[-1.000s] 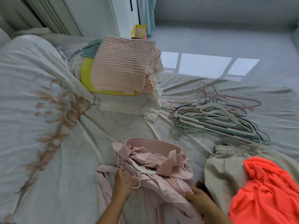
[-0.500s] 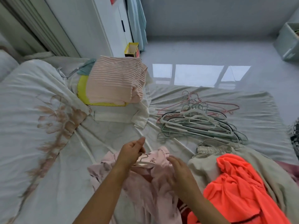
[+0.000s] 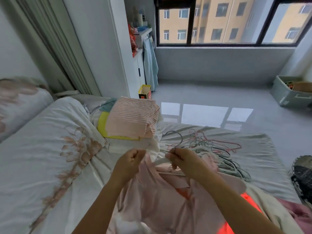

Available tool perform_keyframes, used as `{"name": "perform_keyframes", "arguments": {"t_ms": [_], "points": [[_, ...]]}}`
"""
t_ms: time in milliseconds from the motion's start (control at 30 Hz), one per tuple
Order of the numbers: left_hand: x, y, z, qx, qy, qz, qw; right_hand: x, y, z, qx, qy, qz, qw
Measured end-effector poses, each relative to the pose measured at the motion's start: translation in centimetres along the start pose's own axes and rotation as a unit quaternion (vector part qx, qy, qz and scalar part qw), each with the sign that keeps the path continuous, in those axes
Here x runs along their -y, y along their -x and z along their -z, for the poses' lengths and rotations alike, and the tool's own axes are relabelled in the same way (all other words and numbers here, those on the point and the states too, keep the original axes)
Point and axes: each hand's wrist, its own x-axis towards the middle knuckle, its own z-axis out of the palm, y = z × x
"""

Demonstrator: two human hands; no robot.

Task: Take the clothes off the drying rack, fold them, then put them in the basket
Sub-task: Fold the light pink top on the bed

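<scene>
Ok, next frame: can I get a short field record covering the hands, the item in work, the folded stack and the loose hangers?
left hand: fingers curled on the top edge of the pink garment
right hand: grips the white hanger at its neck, hook pointing up
item in work: pink garment, raised off the bed, hanger partly inside it
folded stack: pink striped piece on top, yellow and white below
hanger pile: loose on the bed, beyond the right hand
orange garment: unfolded, lower right
grey bin: on the floor, far right
</scene>
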Motion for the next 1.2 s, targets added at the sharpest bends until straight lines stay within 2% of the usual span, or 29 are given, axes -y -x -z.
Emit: {"name": "perform_keyframes", "arguments": {"t_ms": [100, 200, 300, 400, 533, 633, 733, 833, 900, 967, 1033, 1100, 1200], "points": [[0.5, -0.3, -0.5, 0.085, -0.109, -0.108, 0.985, 1.1, 0.8, 2.3, -0.011, -0.006, -0.003, 1.0], [-0.2, -0.7, -1.3, 0.076, -0.069, -0.207, 0.973, 1.6, 1.6, 4.0, -0.028, -0.034, -0.021, 0.999], [-0.9, -0.6, -2.1, 0.047, -0.013, -0.249, 0.967, 1.0, 2.7, 5.3, -0.033, -0.068, -0.044, 0.996], [0.3, -1.5, -1.7, -0.025, 0.009, -0.227, 0.974, -0.6, 4.6, 7.0, -0.063, -0.112, -0.082, 0.988], [3.5, -2.0, -0.8, -0.093, 0.084, -0.071, 0.99, -3.9, 7.7, 10.0, -0.15, -0.138, -0.136, 0.969], [2.4, -0.9, -2.5, -0.057, 0.191, 0.001, 0.98, -5.0, 9.3, 11.2, -0.169, -0.165, -0.139, 0.962], [-1.3, 0.1, -5.5, 0.041, 0.297, 0.06, 0.952, -5.2, 10.0, 11.7, -0.173, -0.151, -0.12, 0.966], [-3.6, 0.2, -8.7, 0.102, 0.176, -0.016, 0.979, -5.9, 10.7, 12.3, -0.171, -0.139, -0.109, 0.969], [-4.4, 0.0, -10.3, 0.087, 0.077, -0.058, 0.992, -6.4, 11.5, 13.0, -0.168, -0.129, -0.111, 0.971], [-5.9, -0.1, -11.3, 0.049, 0.042, -0.092, 0.994, -6.4, 12.8, 14.5, -0.175, -0.118, -0.112, 0.971], [-8.5, -0.4, -11.7, 0.012, 0.037, -0.146, 0.988, -6.3, 14.4, 16.9, -0.185, -0.128, -0.11, 0.968], [-11.6, -0.8, -11.9, 0.02, 0.091, -0.175, 0.98, -6.4, 16.1, 19.7, -0.208, -0.128, -0.119, 0.962], [-14.0, -0.9, -12.9, 0.09, 0.184, -0.124, 0.971, -7.4, 18.2, 23.1, -0.237, -0.106, -0.131, 0.957]]}}
